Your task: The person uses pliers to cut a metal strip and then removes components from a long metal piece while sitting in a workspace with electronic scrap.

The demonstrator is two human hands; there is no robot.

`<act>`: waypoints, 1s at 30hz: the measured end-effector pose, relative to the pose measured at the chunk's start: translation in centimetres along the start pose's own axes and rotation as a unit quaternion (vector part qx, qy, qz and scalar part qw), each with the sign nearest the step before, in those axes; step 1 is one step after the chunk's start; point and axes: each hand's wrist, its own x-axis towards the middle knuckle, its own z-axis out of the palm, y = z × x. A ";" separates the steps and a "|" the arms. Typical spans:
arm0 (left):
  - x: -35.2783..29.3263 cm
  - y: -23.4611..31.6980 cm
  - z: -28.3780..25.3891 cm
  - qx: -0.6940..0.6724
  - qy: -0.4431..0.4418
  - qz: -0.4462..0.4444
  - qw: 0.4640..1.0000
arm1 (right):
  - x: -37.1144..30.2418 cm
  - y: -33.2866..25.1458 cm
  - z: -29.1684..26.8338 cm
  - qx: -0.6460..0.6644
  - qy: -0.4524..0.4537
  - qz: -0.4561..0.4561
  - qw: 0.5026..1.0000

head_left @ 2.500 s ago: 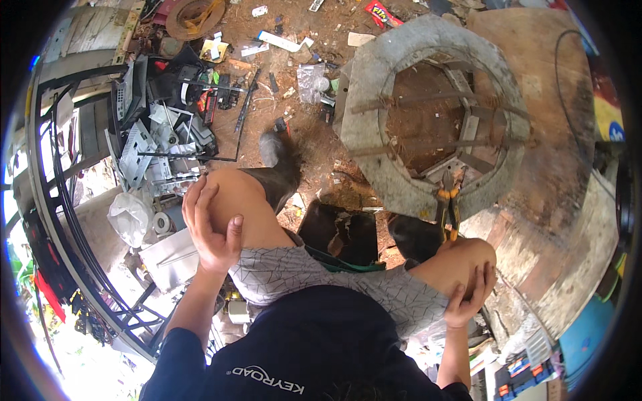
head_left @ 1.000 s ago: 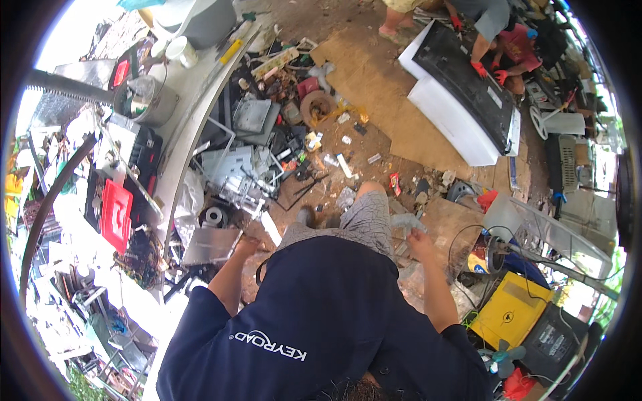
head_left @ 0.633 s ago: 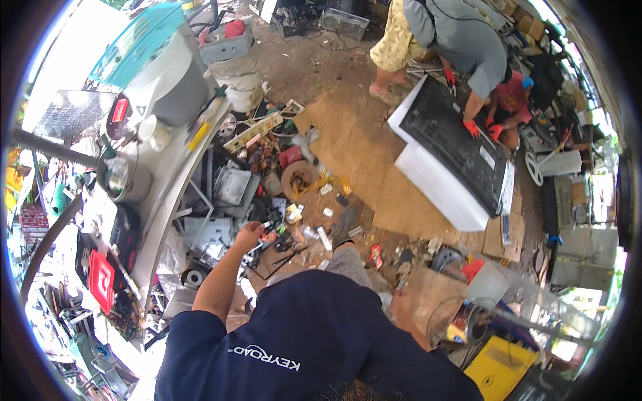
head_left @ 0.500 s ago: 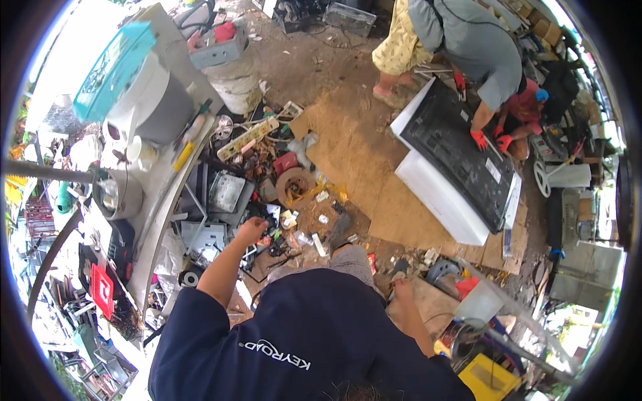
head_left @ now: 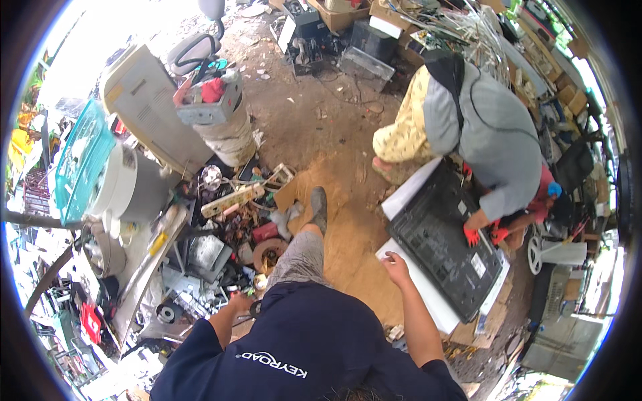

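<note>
My left hand is low at my left side, its fingers curled, above a heap of scrap parts. A small dark round thing shows against its fingers; whether it is gripped I cannot make out. Out in front on the right, my right hand has loosely parted fingers and holds nothing. It appears over the near edge of a white sheet. On that sheet lies a large black flat panel, like the back of a television. A co-worker's red-gloved hand rests on the panel.
My left boot is forward on brown cardboard. Scrap with a power strip lies left, beside a long bench carrying a grey tub. A bucket stands farther off. A bending co-worker and another person are at right.
I have stepped forward onto the cardboard. My right hand has come up beside the white sheet, and my left hand has dropped back nearer my body. The co-worker bends over the panel still.
</note>
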 end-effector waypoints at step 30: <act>36.2 -29.2 -83.8 -0.531 0.208 -0.321 0.756 | 77.4 -43.0 -18.6 -0.236 -0.152 0.069 0.957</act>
